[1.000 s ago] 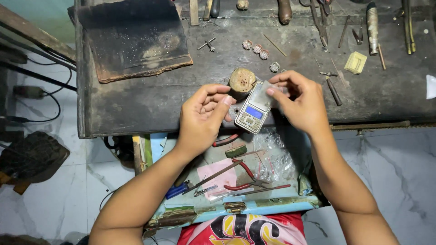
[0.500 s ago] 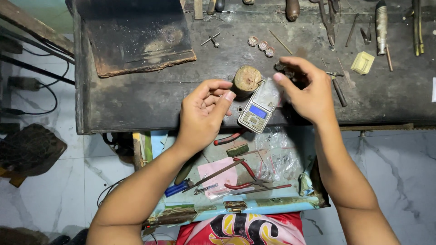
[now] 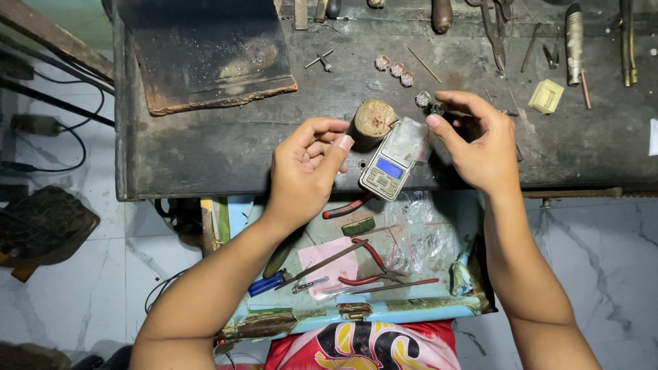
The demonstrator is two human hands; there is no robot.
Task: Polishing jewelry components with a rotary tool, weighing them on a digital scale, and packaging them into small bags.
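Scale (image 3: pixel 394 161) between both hands

A dark, scuffed surface (image 3: pixel 205 157) fills the upper part of the frame. At its upper left lies a worn dark board (image 3: pixel 205 55) with a ragged brown lower edge. Three small round beads (image 3: pixel 396 68) sit in a row near the top centre, and a pale yellow block (image 3: pixel 546 96) lies at the upper right, beside long metal tools (image 3: pixel 574 41) along the top edge. Below the surface, at the lower centre, an open tray (image 3: pixel 288 318) holds red-handled pliers (image 3: pixel 373 267), a blue-handled screwdriver (image 3: pixel 267 283) and crumpled clear plastic bags (image 3: pixel 425 233). Black cables (image 3: pixel 48 103) cross the pale tiled floor (image 3: pixel 603 274) at the left.
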